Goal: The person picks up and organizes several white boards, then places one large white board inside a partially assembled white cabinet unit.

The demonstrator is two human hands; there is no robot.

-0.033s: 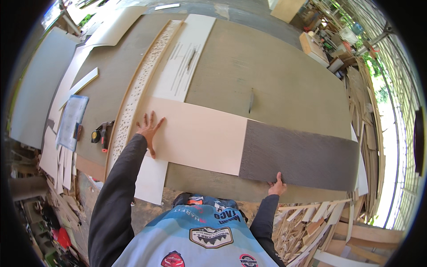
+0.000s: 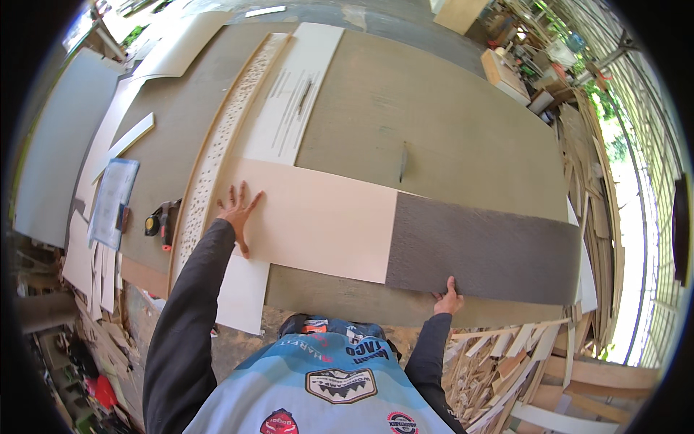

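My left hand (image 2: pixel 239 218) lies flat with fingers spread on the left part of a thin pale pink sheet (image 2: pixel 325 220), close to a long speckled strip with raised wooden edges (image 2: pixel 215 142). Butting against the pale sheet's right end is a dark grey, finely grained sheet (image 2: pixel 484 249). Its near edge is pinched by my right hand (image 2: pixel 449 298), thumb on top and the other fingers partly hidden. Under the pale sheet runs a white board (image 2: pixel 305 65), showing beyond it and on its near side.
A large brown-grey worktable panel (image 2: pixel 463 116) lies beneath everything. At the left are a tape measure (image 2: pixel 152 225), a red-and-black handled tool (image 2: pixel 166 235) and a clipboard (image 2: pixel 114 199). A slim pointed tool (image 2: pixel 403 163) lies mid-table. Wood offcuts (image 2: pixel 499 362) pile up at the lower right.
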